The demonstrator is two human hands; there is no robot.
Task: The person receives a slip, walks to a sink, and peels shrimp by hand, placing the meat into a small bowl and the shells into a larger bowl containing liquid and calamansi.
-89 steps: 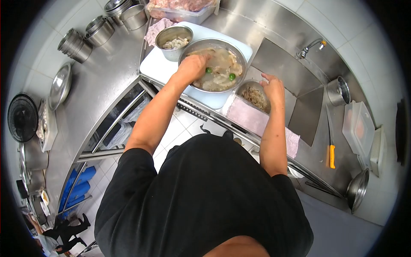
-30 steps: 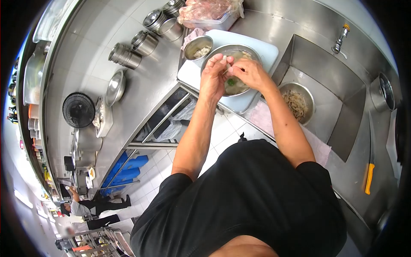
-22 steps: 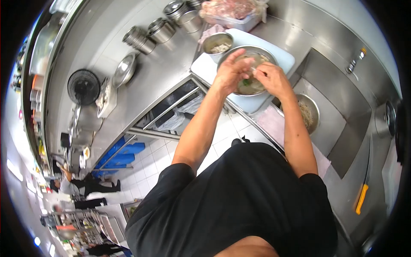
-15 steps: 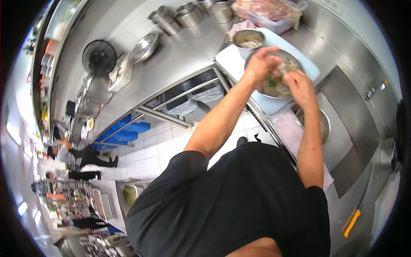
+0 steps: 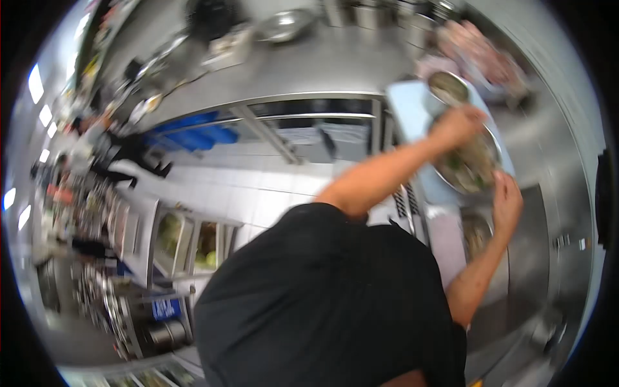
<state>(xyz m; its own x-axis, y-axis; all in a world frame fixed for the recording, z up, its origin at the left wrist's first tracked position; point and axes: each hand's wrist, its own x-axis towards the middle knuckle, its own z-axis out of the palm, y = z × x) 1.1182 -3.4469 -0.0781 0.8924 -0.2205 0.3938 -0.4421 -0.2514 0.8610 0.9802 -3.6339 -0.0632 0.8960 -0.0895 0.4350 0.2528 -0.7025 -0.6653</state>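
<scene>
My left hand point(image 5: 459, 124) is over the upper left edge of a metal bowl point(image 5: 493, 143), its fingers blurred and closed towards the small metal pot. At the bowl's lower right rim is my right hand point(image 5: 507, 195), fingers drawn together; what it holds, if anything, is too blurred to tell. Greyish, wet-looking food with green bits point(image 5: 469, 164) lies in the bowl. The bowl and the small pot point(image 5: 447, 88), which has pale pieces inside, stand on a light blue board point(image 5: 407, 106).
A bag of pink meat point(image 5: 480, 58) lies behind the board. Below the board are a pink cloth point(image 5: 447, 242) and another metal bowl point(image 5: 477, 235) in the sink. Metal pots point(image 5: 371, 16) and a lid point(image 5: 285, 26) stand on the counter. Two people point(image 5: 122, 151) are far left.
The view has turned, shifting the board and bowl rightwards and down. My hands have moved apart, the left towards the small pot, the right to the bowl's lower right rim.
</scene>
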